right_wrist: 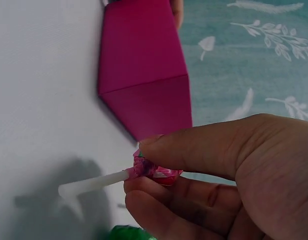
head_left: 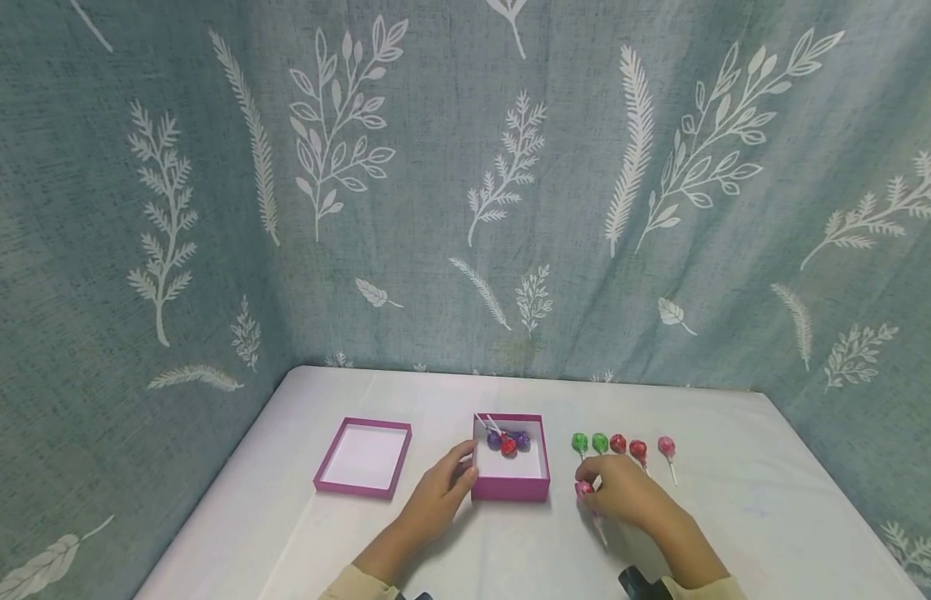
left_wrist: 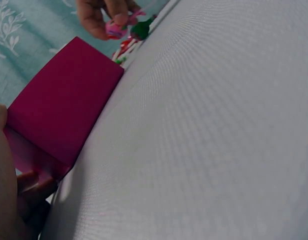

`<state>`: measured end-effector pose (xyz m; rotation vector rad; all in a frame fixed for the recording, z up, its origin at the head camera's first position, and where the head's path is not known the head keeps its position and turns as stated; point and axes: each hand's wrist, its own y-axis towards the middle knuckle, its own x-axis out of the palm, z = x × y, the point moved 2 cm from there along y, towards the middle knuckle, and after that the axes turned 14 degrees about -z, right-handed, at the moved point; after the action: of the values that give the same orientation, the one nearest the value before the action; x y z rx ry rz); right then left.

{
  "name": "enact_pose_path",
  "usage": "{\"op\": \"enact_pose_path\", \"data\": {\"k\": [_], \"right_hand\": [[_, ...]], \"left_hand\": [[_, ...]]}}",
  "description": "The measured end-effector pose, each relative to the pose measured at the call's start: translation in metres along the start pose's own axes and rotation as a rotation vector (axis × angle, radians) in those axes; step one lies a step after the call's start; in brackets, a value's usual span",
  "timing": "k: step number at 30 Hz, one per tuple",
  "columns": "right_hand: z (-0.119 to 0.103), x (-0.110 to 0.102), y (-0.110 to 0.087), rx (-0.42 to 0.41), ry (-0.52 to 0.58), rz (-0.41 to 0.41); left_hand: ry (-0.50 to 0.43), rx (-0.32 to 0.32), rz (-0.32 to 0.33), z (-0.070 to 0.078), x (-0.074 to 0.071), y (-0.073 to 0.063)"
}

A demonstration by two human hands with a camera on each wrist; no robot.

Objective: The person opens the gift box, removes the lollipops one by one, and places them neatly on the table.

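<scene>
In the head view my left hand (head_left: 433, 498) rests against the left side of a magenta box (head_left: 510, 490), its fingers touching the wall near the front corner. Purple lollipops (head_left: 522, 441) and a red lollipop (head_left: 508, 447) lie inside the box. To the right of the box, my right hand (head_left: 623, 492) pinches a pink lollipop (right_wrist: 164, 175) by its wrapped head between thumb and fingers. Its white stick (right_wrist: 94, 185) points away from the palm in the right wrist view. The left wrist view shows the box's front face (left_wrist: 69, 100) and part of my left fingers (left_wrist: 34, 187).
Right of the box lie green lollipops (head_left: 600, 442), red lollipops (head_left: 618, 443) and another pink lollipop (head_left: 666, 447) in a row. A magenta-rimmed lid (head_left: 392, 483) lies on the white table (head_left: 247, 467) at left. A patterned curtain (head_left: 435, 208) stands behind.
</scene>
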<state>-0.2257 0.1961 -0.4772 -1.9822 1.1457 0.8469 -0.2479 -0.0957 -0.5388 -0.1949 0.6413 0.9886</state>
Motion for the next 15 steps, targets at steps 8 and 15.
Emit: {"op": "enact_pose_path", "data": {"k": [8,15], "right_hand": [[-0.018,-0.01,0.011,-0.032,-0.027,0.024],[-0.037,-0.017,0.03,-0.07,0.022,0.043]], "left_hand": [[0.004,0.019,0.01,-0.002,0.0,0.001],[0.015,-0.004,0.006,-0.003,-0.001,0.0]]}}
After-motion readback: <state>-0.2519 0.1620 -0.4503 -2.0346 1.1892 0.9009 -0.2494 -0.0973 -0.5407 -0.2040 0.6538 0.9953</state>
